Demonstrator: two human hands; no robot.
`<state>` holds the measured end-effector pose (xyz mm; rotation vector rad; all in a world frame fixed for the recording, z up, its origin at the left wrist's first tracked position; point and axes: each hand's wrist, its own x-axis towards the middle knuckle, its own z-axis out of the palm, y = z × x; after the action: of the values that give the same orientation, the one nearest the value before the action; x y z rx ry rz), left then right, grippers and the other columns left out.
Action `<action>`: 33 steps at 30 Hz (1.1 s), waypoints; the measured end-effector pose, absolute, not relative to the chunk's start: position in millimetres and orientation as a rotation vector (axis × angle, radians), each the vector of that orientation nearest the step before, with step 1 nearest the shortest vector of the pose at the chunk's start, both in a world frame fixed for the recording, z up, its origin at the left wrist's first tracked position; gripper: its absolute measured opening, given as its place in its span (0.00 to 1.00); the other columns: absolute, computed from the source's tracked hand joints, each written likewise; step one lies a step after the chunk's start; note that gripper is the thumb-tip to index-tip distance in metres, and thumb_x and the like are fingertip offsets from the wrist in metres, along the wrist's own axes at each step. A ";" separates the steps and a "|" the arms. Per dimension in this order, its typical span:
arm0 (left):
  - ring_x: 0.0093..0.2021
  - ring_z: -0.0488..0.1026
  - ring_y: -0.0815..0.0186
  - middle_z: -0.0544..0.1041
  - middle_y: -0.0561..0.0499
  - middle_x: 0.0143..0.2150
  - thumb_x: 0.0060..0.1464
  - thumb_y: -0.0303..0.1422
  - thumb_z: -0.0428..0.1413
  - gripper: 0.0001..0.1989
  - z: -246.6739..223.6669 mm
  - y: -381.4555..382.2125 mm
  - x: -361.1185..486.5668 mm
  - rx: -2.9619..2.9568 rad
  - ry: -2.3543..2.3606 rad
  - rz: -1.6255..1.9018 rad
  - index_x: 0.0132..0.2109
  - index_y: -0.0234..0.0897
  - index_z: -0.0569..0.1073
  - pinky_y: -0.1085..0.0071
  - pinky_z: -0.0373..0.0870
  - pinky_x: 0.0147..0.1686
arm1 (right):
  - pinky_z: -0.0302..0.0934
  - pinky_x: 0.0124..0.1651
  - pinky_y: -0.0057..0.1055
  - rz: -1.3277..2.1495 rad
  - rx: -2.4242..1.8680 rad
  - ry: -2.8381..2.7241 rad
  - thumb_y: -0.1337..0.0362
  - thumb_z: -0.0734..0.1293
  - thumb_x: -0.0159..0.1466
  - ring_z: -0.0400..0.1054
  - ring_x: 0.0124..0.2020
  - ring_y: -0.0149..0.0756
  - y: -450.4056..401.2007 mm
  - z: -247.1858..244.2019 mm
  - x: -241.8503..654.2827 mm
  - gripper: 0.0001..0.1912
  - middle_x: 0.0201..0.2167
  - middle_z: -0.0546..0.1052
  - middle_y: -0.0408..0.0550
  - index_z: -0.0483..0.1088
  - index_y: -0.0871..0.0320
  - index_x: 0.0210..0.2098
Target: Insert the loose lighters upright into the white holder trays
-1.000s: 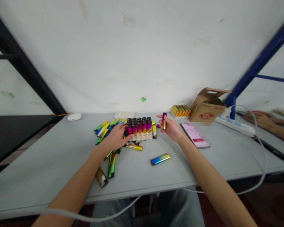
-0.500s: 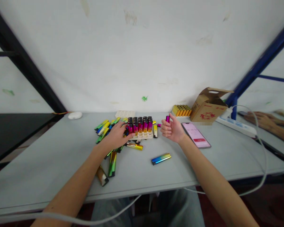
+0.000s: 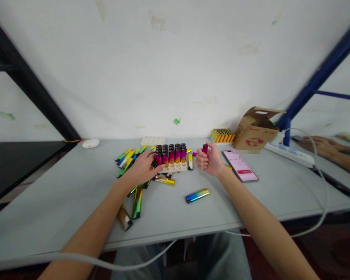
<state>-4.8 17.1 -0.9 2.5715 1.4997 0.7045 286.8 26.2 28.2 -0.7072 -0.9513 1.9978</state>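
at the left rear of the table (image 3: 64,186), a white case (image 3: 91,144) lies flat. to its right, a pile of loose lighters (image 3: 124,160) lies in mixed directions. nearer the front edge, a green lighter (image 3: 137,203) lies with its long axis running away from the person, black head toward the front edge.

the left hand (image 3: 143,170) rests at the left end of the white rack (image 3: 175,168), thumb and fingers parted around that end; whether they clamp it cannot be told. the rack carries rows of magenta-and-gold lighters (image 3: 172,155), upright, long axes vertical, black heads up. a white perforated tray (image 3: 152,140) lies behind.

just right of the rack, a yellow lighter (image 3: 190,161) lies lengthwise between rack and right hand, obstructing the direct path. in front, a blue-and-gold lighter (image 3: 197,195) lies crosswise, blue end left.

the right hand (image 3: 208,159) is closed around the held lighter (image 3: 205,148), right of the rack. its long axis is near vertical, top leaning slightly right, magenta end upward; the lower part is hidden by the fingers.

farther right are a block of yellow-orange pieces (image 3: 223,136), a phone (image 3: 240,166), an open cardboard box (image 3: 255,132) and a power strip (image 3: 291,154).
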 end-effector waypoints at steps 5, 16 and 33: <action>0.56 0.68 0.49 0.72 0.38 0.52 0.61 0.52 0.47 0.26 -1.3 17.3 -4.9 2.576 1.492 0.702 0.48 0.34 0.73 0.50 0.63 0.60 | 0.34 0.14 0.21 1.934 -0.726 -0.942 0.47 0.50 0.65 0.30 0.17 0.26 23.6 31.0 280.3 0.25 0.14 0.43 0.33 0.48 0.54 0.17; 0.56 0.68 0.49 0.72 0.37 0.53 0.61 0.52 0.47 0.25 -0.8 16.7 -3.8 2.582 1.506 0.705 0.47 0.34 0.73 0.49 0.63 0.60 | 0.34 0.15 0.21 1.853 -0.810 -0.976 0.47 0.50 0.65 0.31 0.16 0.26 22.5 29.5 271.0 0.23 0.14 0.44 0.32 0.49 0.53 0.19; 0.56 0.68 0.49 0.72 0.39 0.53 0.61 0.50 0.49 0.23 -3.0 18.8 -5.1 2.559 1.468 0.737 0.49 0.37 0.74 0.48 0.64 0.59 | 0.33 0.15 0.21 1.851 -0.856 -1.018 0.50 0.50 0.64 0.31 0.15 0.25 25.0 21.9 269.2 0.20 0.14 0.45 0.32 0.49 0.53 0.20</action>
<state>-5.1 18.8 -3.0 2.5585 1.4683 0.7372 269.2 25.0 21.9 -0.8556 -1.0185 1.8511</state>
